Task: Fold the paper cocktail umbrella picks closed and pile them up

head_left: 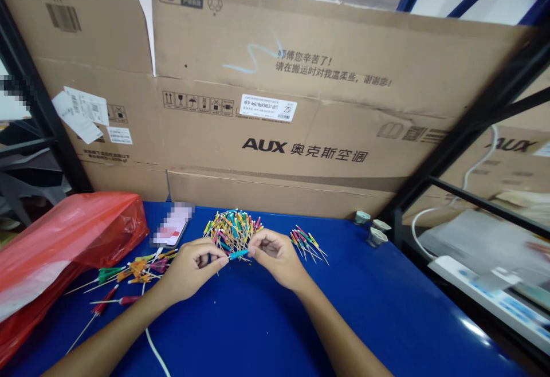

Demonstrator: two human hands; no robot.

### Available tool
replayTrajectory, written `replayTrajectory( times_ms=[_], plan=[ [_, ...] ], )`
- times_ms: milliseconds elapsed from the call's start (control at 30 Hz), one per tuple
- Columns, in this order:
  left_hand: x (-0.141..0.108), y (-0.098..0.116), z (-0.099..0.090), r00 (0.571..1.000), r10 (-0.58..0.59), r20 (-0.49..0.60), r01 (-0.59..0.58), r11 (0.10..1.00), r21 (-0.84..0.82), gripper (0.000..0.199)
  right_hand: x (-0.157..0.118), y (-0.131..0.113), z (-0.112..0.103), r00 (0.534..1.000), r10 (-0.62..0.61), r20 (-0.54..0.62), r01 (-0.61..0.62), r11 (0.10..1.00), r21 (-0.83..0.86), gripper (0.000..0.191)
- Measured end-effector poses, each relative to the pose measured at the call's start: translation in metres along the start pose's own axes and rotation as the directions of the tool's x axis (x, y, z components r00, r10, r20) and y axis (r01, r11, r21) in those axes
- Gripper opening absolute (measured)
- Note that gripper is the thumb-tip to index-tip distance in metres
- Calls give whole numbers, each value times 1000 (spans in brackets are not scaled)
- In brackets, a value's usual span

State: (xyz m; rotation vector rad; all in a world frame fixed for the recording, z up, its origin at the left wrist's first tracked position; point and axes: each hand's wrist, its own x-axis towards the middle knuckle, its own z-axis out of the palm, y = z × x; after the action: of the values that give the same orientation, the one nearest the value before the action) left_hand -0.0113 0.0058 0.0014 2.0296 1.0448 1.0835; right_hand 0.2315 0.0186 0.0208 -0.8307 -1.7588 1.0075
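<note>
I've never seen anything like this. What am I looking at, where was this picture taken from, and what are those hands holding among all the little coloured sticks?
There's no machine here, just a person's bare hands. This picture is taken from their head, looking forward and down. The left hand and right hand pinch a thin stick with a blue sleeve between them. Beside them on the blue table lie a heap of coloured sticks, a smaller bunch, a phone and a red plastic bag.

The small sticks [232, 231] look like colour plastic, the worktop [365, 308] is glossy and smooth, the red bag [64, 239] is thin shiny plastic, the box [266, 67] is matt cardboard.
</note>
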Motion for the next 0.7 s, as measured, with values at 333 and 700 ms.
replayTrajectory(
  times_ms=[333, 700],
  plan=[
    [5, -11, 7, 972, -206, 113, 232, 912, -337, 25, -10, -6, 8, 920, 134, 370, 12, 930, -368, 8],
    [1, -11, 18, 943, -226, 244, 311, 858, -409, 31, -5, -9, 16, 991, 28, 133, 14, 952, -306, 25]
  ],
)
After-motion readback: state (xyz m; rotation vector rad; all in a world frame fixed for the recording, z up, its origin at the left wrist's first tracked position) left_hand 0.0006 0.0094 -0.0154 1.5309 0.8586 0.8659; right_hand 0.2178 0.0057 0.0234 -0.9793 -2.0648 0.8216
